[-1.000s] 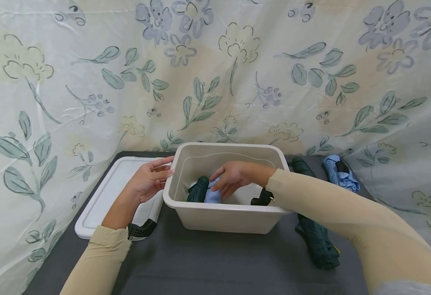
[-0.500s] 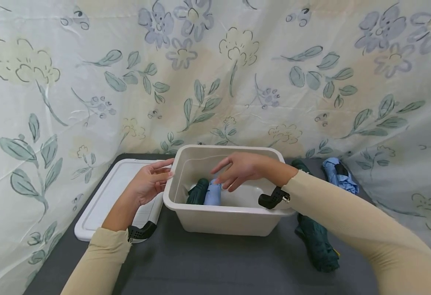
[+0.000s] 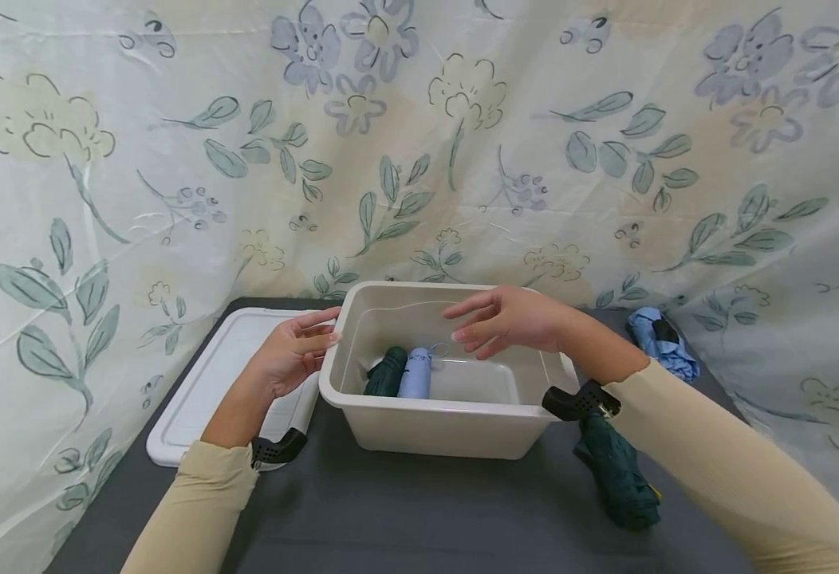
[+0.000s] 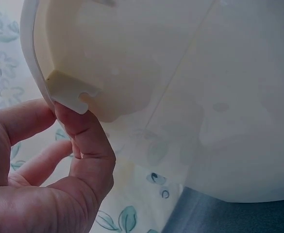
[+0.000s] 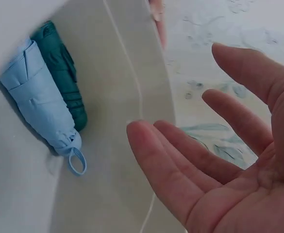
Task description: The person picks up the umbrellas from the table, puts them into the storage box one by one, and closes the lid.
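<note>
Head view: pinched the bin (image 3: 434,432) with left grip (image 3: 294,351), held right grip (image 3: 518,323) loose and empty near two umbrellas (image 3: 415,378) inside, seemingly mid-packing, and probably needed another umbrella (image 3: 615,478) from the desk (image 3: 419,514).

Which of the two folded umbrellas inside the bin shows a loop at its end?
The light-blue umbrella inside the bin: a thin loop extends from its end, while the dark green umbrella beside it shows none.

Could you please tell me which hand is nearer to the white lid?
Left: the left hand grips the bin on the side facing the white lid; the right hand hovers over the bin's opposite half, farther away.
</note>
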{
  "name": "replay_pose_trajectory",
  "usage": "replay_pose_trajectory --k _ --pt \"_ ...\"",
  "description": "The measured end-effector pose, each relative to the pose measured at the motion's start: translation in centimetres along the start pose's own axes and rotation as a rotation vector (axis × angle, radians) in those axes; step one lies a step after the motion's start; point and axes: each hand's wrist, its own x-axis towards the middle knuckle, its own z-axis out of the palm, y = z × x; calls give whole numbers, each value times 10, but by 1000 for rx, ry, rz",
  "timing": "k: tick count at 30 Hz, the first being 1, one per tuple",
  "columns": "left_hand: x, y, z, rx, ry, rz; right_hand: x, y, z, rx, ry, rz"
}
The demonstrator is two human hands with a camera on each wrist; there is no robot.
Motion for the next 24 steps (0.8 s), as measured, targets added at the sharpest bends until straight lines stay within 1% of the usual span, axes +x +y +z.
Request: replay_pose_trajectory --k 4,9,12,16,18,24 --pt "1 0 1 7 10 -6 -18 14 -7 1 58 -59" --pt "1 -1 1 10 15 -6 -40 29 -11 -46 123 -114" --pt "2 -1 1 20 18 -5 -51 38 -12 -69 170 -166" --pt "4 -1 2 27 19 -7 -62 53 -13 -65 252 -234" --pt "4 -1 2 26 20 -10 -68 60 -12 -45 294 -257" --pt "6 0 1 18 19 -6 -89 79 -10 -30 466 -281"
